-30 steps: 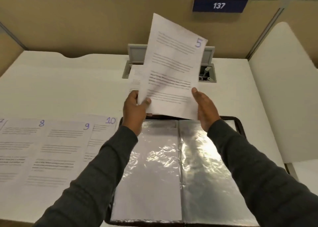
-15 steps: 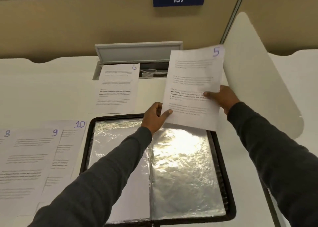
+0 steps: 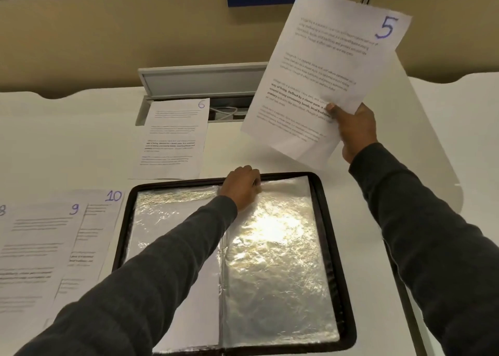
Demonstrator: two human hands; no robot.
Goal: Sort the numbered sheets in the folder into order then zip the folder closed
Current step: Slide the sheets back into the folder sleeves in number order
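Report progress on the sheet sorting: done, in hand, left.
Done: white paper sheet 6, sheet 9 and sheet 10 lie out on the white desk. In hand: the right hand holds sheet 5; the left hand grips a clear plastic sleeve of the black zip folder. Left: refilling in order and zipping; the folder lies open.

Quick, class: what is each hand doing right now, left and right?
Left hand: pinching the top edge of the right plastic sleeve in the folder.
Right hand: holding sheet 5 up in the air.
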